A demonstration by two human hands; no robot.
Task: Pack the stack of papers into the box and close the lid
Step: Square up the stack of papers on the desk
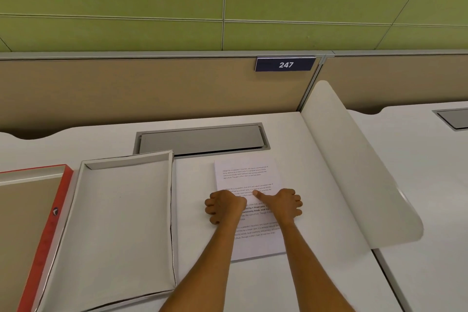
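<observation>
We have both hands on the stack of papers (249, 200), which lies flat on the white desk (291, 134), just to the right of the open box (121, 223). The left hand (224, 206) sits at the left long edge of the stack, with the fingers curled down over that edge. The right hand (287, 205) sits at the right long edge in the same way, and its thumb points inward across the printed page. Whether the fingertips are already under the sheets, we cannot tell, because the knuckles hide them.

The long axis of the stack runs away from us, and the long axis of the box runs almost the same way. So we judge that the papers need only a lift and a move to the left, without turning. The left hand is the nearer one to the box. The red lid (38, 223) lies open further left, touching the box.
</observation>
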